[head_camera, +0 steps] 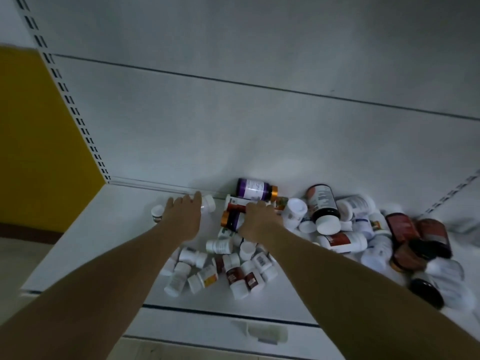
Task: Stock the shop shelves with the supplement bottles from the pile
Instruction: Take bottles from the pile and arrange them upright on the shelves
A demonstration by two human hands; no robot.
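Observation:
A pile of supplement bottles (pixel 233 266) lies on the white shelf (pixel 104 237), spreading to the right. My left hand (pixel 183 219) reaches to the back of the shelf, its fingers laid over a white bottle (pixel 208 203) lying on its side. A small white bottle (pixel 157 213) stands just left of that hand. My right hand (pixel 257 219) grips a dark purple bottle with a gold cap (pixel 230 220) at the top of the pile. Another purple bottle with a gold cap (pixel 255 189) lies against the back panel.
The grey back panel (pixel 259 113) rises behind the shelf. A slotted upright (pixel 75 113) and a yellow wall (pixel 39 131) are on the left. Large dark red jars (pixel 415 237) lie at the pile's right end. A shelf edge strip (pixel 233 318) runs below.

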